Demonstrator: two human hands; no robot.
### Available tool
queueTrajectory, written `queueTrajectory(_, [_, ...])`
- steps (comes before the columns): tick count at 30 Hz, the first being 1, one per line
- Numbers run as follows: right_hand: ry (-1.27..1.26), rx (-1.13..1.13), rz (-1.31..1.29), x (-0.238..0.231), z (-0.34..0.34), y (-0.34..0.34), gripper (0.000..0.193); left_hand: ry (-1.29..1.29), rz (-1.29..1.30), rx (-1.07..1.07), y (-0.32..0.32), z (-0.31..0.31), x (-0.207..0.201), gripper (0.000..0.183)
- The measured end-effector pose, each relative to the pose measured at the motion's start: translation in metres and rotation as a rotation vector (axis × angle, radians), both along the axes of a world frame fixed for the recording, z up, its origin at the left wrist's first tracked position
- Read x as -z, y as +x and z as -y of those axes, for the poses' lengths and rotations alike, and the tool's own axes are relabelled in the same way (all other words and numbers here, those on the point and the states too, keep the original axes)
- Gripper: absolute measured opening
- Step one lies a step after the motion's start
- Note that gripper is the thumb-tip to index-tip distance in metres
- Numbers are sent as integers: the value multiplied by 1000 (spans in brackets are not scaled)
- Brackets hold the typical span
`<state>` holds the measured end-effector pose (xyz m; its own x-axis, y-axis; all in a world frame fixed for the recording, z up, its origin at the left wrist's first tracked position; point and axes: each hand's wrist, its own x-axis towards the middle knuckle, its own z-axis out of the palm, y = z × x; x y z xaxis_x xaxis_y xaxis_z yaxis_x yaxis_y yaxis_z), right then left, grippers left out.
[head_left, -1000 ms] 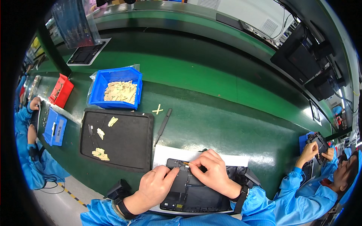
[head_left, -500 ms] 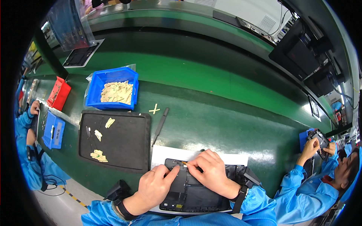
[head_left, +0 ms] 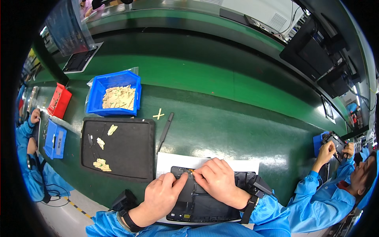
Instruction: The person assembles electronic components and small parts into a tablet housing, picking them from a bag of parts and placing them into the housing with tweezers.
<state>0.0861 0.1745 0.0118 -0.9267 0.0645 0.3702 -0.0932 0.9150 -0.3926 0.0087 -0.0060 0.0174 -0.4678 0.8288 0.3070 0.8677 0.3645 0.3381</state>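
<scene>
— Where's that dark flat device [head_left: 201, 201]?
— On the white sheet [head_left: 177, 161], near edge of the green bench [head_left: 237, 122]. Left hand [head_left: 162, 193] and right hand [head_left: 218, 181] both pinch a small tan strip [head_left: 190, 171] at its top edge.
— Beside it?
— A black mat [head_left: 130, 152], then a blue bin [head_left: 114, 94].

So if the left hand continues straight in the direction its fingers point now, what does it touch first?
Probably the right hand. The left hand points up and to the right across the dark tablet housing, and its fingertips already almost meet the right hand's fingertips at the housing's top edge. Depth is unclear.
</scene>
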Motion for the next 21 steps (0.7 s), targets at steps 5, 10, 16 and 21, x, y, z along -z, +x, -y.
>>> queueTrajectory(5, [15,5,-24,-3,3,-2,16,-12,-18,6,-1,1,1,38])
queueTrajectory(10, [64,3,-5,-4,2,0,14,-74,-63,21,0,-4,-2,39])
queueTrajectory(16, [59,2,55,-5,5,-1,15,-217,-107,57,-4,-4,-9,40])
queueTrajectory(21, [-245,-23,235,-11,-10,-1,18,-115,-54,79,-5,2,-2,41])
